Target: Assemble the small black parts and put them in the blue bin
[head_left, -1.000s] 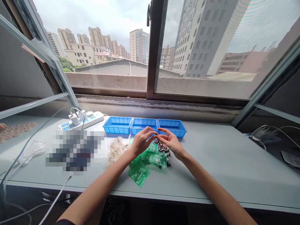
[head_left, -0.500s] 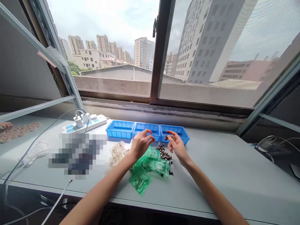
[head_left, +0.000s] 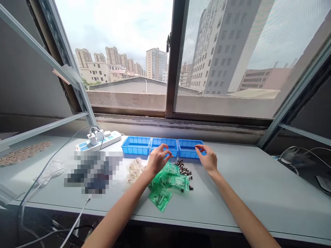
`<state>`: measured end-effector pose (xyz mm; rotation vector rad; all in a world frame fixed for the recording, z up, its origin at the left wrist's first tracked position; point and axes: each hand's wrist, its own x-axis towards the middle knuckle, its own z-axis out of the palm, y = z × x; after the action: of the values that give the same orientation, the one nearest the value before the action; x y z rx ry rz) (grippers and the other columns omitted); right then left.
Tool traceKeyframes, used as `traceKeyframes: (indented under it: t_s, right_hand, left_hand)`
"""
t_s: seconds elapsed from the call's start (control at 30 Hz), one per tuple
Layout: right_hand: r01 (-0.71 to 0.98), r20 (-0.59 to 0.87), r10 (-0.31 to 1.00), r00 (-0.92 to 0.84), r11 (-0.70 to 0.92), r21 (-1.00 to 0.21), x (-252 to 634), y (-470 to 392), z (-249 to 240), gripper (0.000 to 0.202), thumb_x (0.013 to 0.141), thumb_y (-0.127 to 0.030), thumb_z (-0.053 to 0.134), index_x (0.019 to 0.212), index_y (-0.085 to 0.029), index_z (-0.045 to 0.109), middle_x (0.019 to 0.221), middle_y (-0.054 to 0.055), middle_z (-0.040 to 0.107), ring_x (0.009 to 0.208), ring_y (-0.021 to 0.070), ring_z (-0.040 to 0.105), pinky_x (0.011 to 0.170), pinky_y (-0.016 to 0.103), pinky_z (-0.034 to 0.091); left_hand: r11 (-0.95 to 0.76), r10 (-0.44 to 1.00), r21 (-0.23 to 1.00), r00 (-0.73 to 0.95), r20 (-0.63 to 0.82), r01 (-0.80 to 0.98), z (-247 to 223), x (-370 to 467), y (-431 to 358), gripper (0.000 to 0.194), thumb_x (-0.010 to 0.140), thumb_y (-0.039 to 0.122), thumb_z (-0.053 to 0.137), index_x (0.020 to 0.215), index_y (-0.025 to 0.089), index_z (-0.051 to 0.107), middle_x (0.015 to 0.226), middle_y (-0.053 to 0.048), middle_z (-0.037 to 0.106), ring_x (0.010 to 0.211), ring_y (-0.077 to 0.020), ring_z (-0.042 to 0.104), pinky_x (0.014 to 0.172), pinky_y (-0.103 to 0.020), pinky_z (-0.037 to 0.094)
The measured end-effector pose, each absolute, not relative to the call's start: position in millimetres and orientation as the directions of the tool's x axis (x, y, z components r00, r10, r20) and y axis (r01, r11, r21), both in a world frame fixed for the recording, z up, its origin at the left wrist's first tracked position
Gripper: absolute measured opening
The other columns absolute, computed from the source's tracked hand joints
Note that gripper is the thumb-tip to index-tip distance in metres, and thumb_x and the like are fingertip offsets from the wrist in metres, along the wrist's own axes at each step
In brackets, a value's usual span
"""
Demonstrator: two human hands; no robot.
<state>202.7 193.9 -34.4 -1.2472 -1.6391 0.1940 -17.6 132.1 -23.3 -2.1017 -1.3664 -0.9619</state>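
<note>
My right hand (head_left: 208,159) is closed in a pinch at the front of the right blue bin (head_left: 191,154). Whatever its fingertips hold is too small to make out. Curled in front of the middle blue bin (head_left: 169,142), my left hand (head_left: 158,159) has thumb and fingers drawn together; I cannot make out what is in them. Below and between both hands lie green plastic packets (head_left: 161,198) with metal pieces inside. A pile of small dark metal fittings (head_left: 183,167) sits just right of the packets.
A left blue bin (head_left: 136,146) completes the row below the window. Clear packets (head_left: 134,169) lie left of the green ones. Farther left are a power strip (head_left: 111,138) with plugs, cables, a blurred-out patch and brown pieces (head_left: 24,154). Metal frame posts stand at both sides.
My right hand has moved right, from between the middle and right bins to the right bin's right part. My left hand has barely moved. A person's hand at the far left has left view.
</note>
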Motion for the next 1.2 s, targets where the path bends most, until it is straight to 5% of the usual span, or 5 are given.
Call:
traceKeyframes:
  t_s: [0.47, 0.73, 0.9, 1.07, 1.2]
  right_hand:
    - [0.665, 0.653, 0.757, -0.024, 0.5, -0.555, 206.1, 209.0, -52.0, 0.065, 0.082, -0.068, 0.024, 0.074, -0.02, 0.068, 0.078, 0.01, 0.07, 0.077, 0.0258, 0.059, 0.08, 0.042, 0.033]
    - [0.654, 0.608, 0.778, -0.16, 0.545, -0.525, 202.9, 206.5, -52.9, 0.042, 0.086, -0.048, 0.036, 0.076, -0.021, 0.067, 0.085, 0.007, 0.07, 0.081, 0.0243, 0.06, 0.083, 0.043, 0.036]
    - [0.559, 0.709, 0.647, -0.281, 0.711, -0.427, 198.7, 196.1, -41.5, 0.024, 0.082, -0.038, 0.05, 0.089, -0.022, 0.066, 0.098, 0.008, 0.066, 0.094, 0.0249, 0.058, 0.084, 0.041, 0.042]
    - [0.446, 0.623, 0.608, -0.492, 0.791, -0.419, 189.7, 182.1, -36.4, 0.014, 0.081, -0.029, 0.054, 0.087, -0.023, 0.065, 0.086, 0.004, 0.066, 0.084, 0.0202, 0.06, 0.075, 0.033, 0.047]
    - [0.435, 0.469, 0.644, -0.604, 0.76, -0.484, 184.3, 178.1, -43.5, 0.021, 0.082, -0.026, 0.054, 0.1, -0.022, 0.063, 0.101, 0.005, 0.065, 0.096, 0.0206, 0.058, 0.083, 0.034, 0.046]
  left_hand:
    - [-0.451, 0.618, 0.003, 0.31, 0.722, 0.893, -19.9, -13.0, 127.8, 0.03, 0.087, 0.044, 0.047, 0.083, 0.019, 0.063, 0.089, -0.003, 0.059, 0.064, -0.0112, 0.056, 0.059, -0.024, 0.044]
    - [-0.472, 0.58, -0.012, 0.321, 0.748, 0.881, -18.0, -12.5, 127.7, 0.023, 0.088, 0.039, 0.047, 0.086, 0.019, 0.059, 0.088, -0.002, 0.059, 0.063, -0.0117, 0.056, 0.056, -0.023, 0.043]
    - [-0.496, 0.593, 0.038, 0.307, 0.744, 0.867, -14.8, -13.0, 127.2, 0.031, 0.084, 0.041, 0.054, 0.102, 0.017, 0.052, 0.089, -0.002, 0.06, 0.069, -0.0127, 0.058, 0.057, -0.022, 0.044]
    - [-0.465, 0.602, -0.015, 0.329, 0.727, 0.885, -18.8, -15.6, 128.8, 0.02, 0.085, 0.038, 0.054, 0.081, 0.019, 0.059, 0.089, -0.001, 0.06, 0.067, -0.0114, 0.057, 0.06, -0.023, 0.044]
    - [-0.459, 0.592, -0.035, 0.335, 0.733, 0.888, -22.7, -15.5, 129.0, 0.031, 0.089, 0.038, 0.046, 0.071, 0.018, 0.062, 0.087, -0.002, 0.06, 0.062, -0.0102, 0.054, 0.058, -0.024, 0.042]
